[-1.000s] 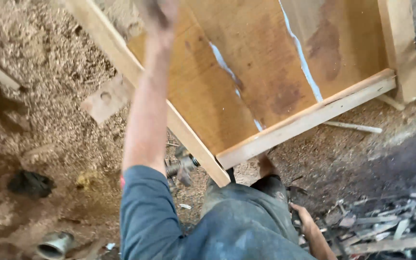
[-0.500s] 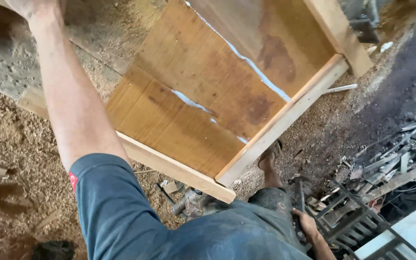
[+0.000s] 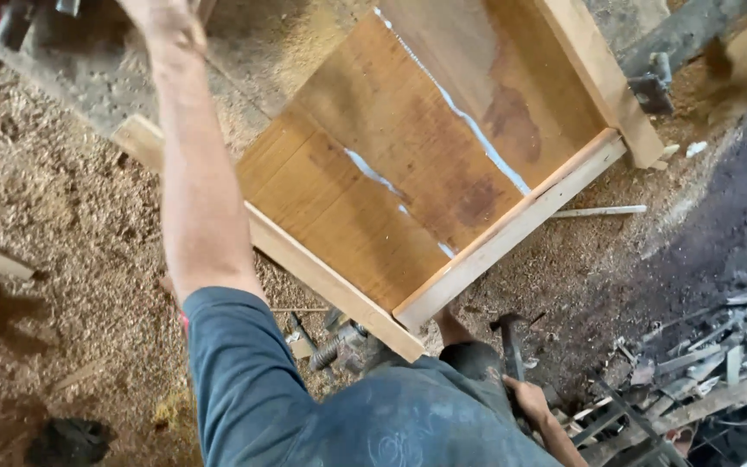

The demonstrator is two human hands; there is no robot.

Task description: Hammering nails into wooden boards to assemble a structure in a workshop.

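Observation:
A wooden panel (image 3: 408,164) of brown boards in a pale timber frame (image 3: 512,229) lies tilted on the sawdust floor in front of me. My left arm stretches up and away to the top left. There my left hand (image 3: 164,24) is blurred at the picture's edge, above the panel's far left rail, and what it touches is unclear. Low at the right, beside my knee, my right hand (image 3: 529,401) is closed around the dark handle of a hammer (image 3: 509,337). The hammer's head points up, just below the panel's near corner.
Sawdust (image 3: 54,225) covers the floor at the left. A metal spring-like part (image 3: 339,346) lies under the near corner. Scrap wood and metal bars (image 3: 693,380) pile up at the lower right. A thin stick (image 3: 600,210) lies right of the frame, and a dark lump (image 3: 67,439) at the bottom left.
My left arm has swung rightward across the view, its hand still high. My right hand has brought the hammer up, so its head now shows beside my knee.

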